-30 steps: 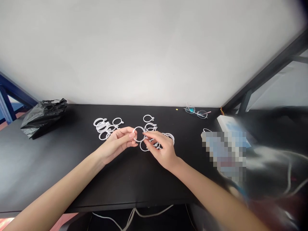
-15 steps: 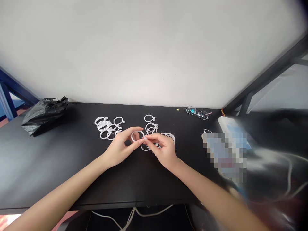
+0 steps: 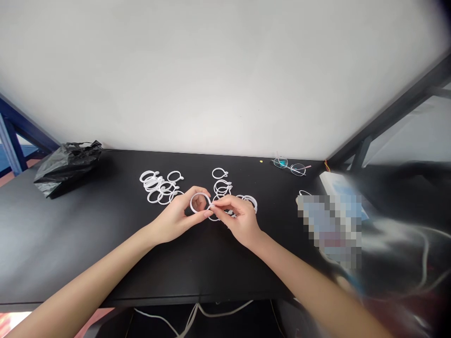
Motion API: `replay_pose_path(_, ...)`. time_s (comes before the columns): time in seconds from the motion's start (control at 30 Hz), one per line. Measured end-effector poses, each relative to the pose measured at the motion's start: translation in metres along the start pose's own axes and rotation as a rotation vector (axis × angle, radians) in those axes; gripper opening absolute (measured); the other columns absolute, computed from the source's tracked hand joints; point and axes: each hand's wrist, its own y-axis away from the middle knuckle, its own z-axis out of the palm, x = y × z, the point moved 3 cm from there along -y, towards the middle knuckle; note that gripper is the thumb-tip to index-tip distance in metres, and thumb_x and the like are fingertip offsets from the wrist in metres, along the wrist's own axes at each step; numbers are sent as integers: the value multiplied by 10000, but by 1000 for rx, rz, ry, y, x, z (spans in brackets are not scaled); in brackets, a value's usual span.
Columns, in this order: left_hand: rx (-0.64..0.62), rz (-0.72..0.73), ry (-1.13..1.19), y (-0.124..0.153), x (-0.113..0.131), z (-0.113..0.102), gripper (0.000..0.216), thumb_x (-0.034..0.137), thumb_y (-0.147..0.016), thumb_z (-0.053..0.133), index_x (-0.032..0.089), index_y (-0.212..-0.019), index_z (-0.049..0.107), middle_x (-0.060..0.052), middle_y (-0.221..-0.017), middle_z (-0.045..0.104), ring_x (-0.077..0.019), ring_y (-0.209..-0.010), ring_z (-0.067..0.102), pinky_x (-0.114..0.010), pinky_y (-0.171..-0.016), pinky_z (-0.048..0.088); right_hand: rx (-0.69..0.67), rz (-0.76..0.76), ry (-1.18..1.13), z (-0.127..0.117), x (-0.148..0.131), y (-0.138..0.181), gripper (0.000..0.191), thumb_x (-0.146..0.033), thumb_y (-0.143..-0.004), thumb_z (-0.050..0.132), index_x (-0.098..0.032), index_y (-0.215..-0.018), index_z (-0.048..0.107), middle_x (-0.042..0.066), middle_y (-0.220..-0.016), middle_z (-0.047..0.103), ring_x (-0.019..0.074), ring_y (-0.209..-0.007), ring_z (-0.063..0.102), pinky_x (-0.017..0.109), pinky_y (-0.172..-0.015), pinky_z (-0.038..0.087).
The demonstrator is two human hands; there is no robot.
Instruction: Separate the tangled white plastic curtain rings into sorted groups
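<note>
A white plastic curtain ring (image 3: 191,202) with a small clasp is raised over the middle of the table. My left hand (image 3: 174,216) is curled around its left side, thumb and fingers closed on the rim. The fingertips of my right hand (image 3: 241,219) pinch the clasp at the ring's right side, partly covering it. Behind my left hand lies a pile of similar white rings (image 3: 152,182). Beyond and beneath my right hand are several more rings (image 3: 228,183), some hidden by the fingers.
On the black table (image 3: 197,267) a crumpled black plastic bag (image 3: 68,164) sits at the left. Eyeglasses (image 3: 289,166) rest near the wall at the back right. A white box (image 3: 333,180) and a blurred-out item (image 3: 329,230) lie to the right. Cables (image 3: 192,319) hang below the front edge.
The held ring has turned to face me more openly and shifted slightly left. My left thumb is a little lower, and my right hand keeps its pinch on the clasp.
</note>
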Motion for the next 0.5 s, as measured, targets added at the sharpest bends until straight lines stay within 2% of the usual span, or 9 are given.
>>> replay_pose_path(0.17,58,69,-209,1,0,-2,230,351,-895,615,196,-1047,538,57,-683,483,-110,-627,479,-239,-624,405,-9,-105,56,0,-5,0,40,-217,-873,672,-199,-845,694,30,-779,711,147,-686,683,260,-624,568)
replay_pose_path(0.3,102,130,-231,3,-1,-1,179,338,-895,594,186,-972,537,75,-619,445,-94,-554,442,-215,-559,386,0,-178,68,1,-11,2,46,-176,-856,694,-194,-814,690,29,-767,721,144,-679,684,254,-617,554)
replay_pose_path(0.5,167,228,-239,7,-3,3,133,295,-878,582,182,-928,533,78,-589,458,-90,-526,465,-204,-543,406,11,-221,57,4,-18,5,64,-153,-850,698,-186,-796,686,30,-750,724,145,-668,686,254,-602,557)
